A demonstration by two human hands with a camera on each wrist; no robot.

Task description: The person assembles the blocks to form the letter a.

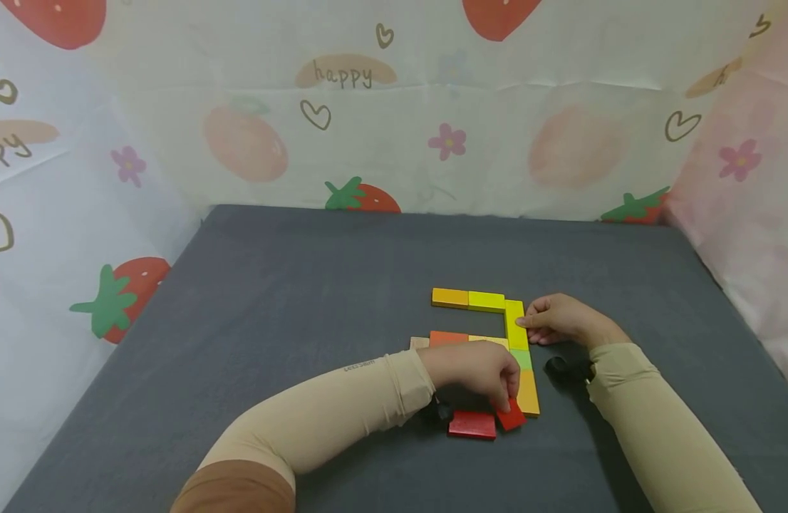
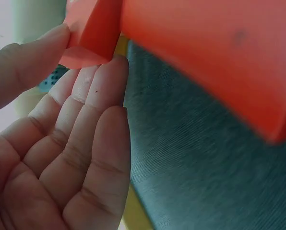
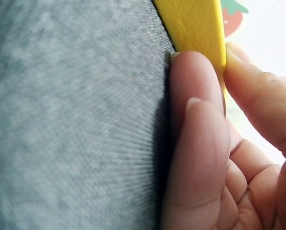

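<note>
My left hand (image 1: 480, 367) pinches a small red block (image 1: 512, 416) between thumb and fingertips; the left wrist view shows this block (image 2: 99, 31) tilted. A second red block (image 1: 472, 425) lies on the dark cloth just left of it and looms large in the left wrist view. My right hand (image 1: 563, 320) holds the side of a yellow block (image 1: 515, 328), its thumb at the upper edge and curled fingers along the outer side. Below that block a light green block (image 1: 521, 359) and an orange-yellow block (image 1: 529, 392) continue the column, partly hidden by my left hand.
An orange-yellow block (image 1: 450, 298) and another yellow block (image 1: 486, 302) form the far row. Nearer lie a wood-coloured block (image 1: 420, 343), an orange block (image 1: 448, 337) and a pale yellow block (image 1: 490, 339), overlapped by my left arm. Printed curtains (image 1: 381, 142) border the dark cloth (image 1: 304, 285).
</note>
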